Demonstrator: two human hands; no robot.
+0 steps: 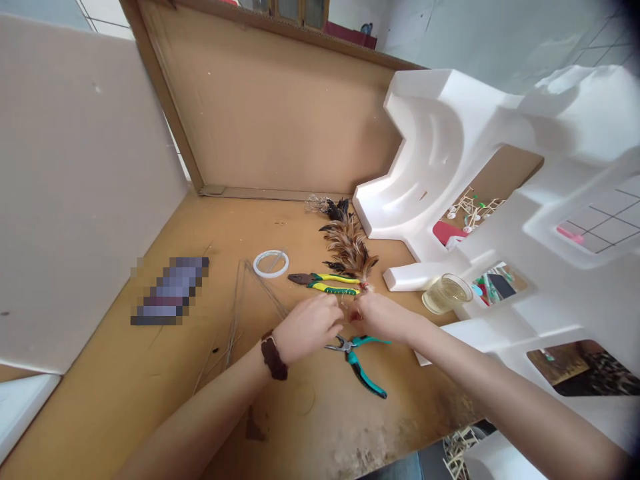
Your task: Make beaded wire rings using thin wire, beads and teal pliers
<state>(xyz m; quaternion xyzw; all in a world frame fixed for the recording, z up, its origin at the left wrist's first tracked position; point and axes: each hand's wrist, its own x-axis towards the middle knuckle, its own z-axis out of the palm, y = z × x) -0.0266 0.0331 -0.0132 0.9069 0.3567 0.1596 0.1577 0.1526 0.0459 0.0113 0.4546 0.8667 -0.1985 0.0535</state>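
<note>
My left hand (pixel 311 325) and my right hand (pixel 379 317) are close together over the table, their fingers pinched. A thin silvery wire (pixel 344 301) shows between the fingertips; its ends are hidden. Just beyond my right hand lies a strip of brown and black feathers (pixel 346 241), its near end reaching my fingers, with a touch of red there. Yellow-and-green combination pliers (pixel 334 277) rest behind my hands, jaws to the left. Teal-handled pliers (pixel 356 359) lie open on the near side, partly under my hands.
Long thin wires (pixel 234 313) and a white ring (pixel 271 264) lie left of the pliers. A blurred-out dark object (pixel 173 290) is farther left. On the right, a glass of yellowish liquid (pixel 447 294) stands against white moulded foam (pixel 480 127). A cardboard panel (pixel 280 100) rises behind.
</note>
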